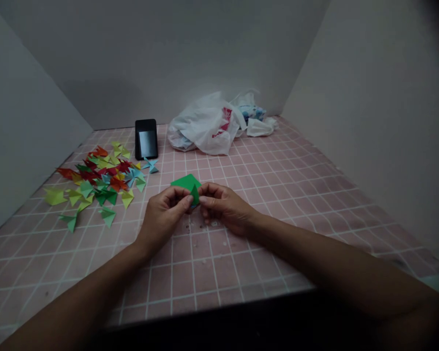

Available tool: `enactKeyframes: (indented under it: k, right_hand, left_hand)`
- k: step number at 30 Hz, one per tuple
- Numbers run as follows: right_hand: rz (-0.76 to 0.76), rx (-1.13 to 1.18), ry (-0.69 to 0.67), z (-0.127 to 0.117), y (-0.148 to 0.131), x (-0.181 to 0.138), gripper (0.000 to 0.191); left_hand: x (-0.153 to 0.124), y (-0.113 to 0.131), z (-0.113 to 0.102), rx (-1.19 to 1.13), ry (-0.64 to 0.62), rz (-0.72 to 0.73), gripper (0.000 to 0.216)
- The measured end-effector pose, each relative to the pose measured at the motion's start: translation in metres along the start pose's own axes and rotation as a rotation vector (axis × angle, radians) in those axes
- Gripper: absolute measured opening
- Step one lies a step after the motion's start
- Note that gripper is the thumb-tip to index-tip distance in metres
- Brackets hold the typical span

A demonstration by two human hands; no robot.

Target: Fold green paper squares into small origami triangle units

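Note:
Between my two hands, near the middle of the table, is a piece of green origami paper point(195, 193) with a folded, pointed flap standing up. My left hand point(168, 209) pinches its left side between thumb and fingers. On the right side, my right hand point(225, 204) has its thumb and forefinger closed at the paper's edge. A flat, brighter green area of paper point(186, 181) shows just beyond the fingertips; whether it is the same sheet, I cannot tell. My fingers hide the lower part of the held paper.
Several folded paper pieces point(102, 196) in red, orange, yellow, green and blue lie to the left. Behind them stands a black device with a screen point(146, 140). A white plastic bag point(205, 124) and a crumpled white item point(260, 127) sit at the back. Pale walls enclose the pink tiled-pattern table point(296, 195).

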State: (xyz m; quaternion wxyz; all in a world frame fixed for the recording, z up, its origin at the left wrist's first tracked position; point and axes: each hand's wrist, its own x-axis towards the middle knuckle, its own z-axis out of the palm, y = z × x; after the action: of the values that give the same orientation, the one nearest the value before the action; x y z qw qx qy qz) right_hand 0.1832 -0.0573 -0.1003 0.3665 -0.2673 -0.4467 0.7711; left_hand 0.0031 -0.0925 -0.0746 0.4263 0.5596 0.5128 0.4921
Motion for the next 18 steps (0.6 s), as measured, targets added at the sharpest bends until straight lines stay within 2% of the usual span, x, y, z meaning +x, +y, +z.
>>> enactKeyframes:
  k: [10, 14, 18]
  right_hand:
    - [0.045, 0.044, 0.023, 0.0001, -0.0038, -0.0019, 0.033]
    - [0.038, 0.061, 0.026, 0.0006, -0.0037, -0.0017, 0.034]
    - [0.026, 0.082, 0.013, -0.0008, -0.0016, -0.0008, 0.031]
  left_hand:
    - [0.0000, -0.0022, 0.0009, -0.110, -0.032, -0.088, 0.017]
    - [0.0001, -0.0020, 0.0011, -0.107, -0.047, -0.083, 0.016]
    - [0.0009, -0.0047, 0.0008, -0.061, -0.028, -0.015, 0.015]
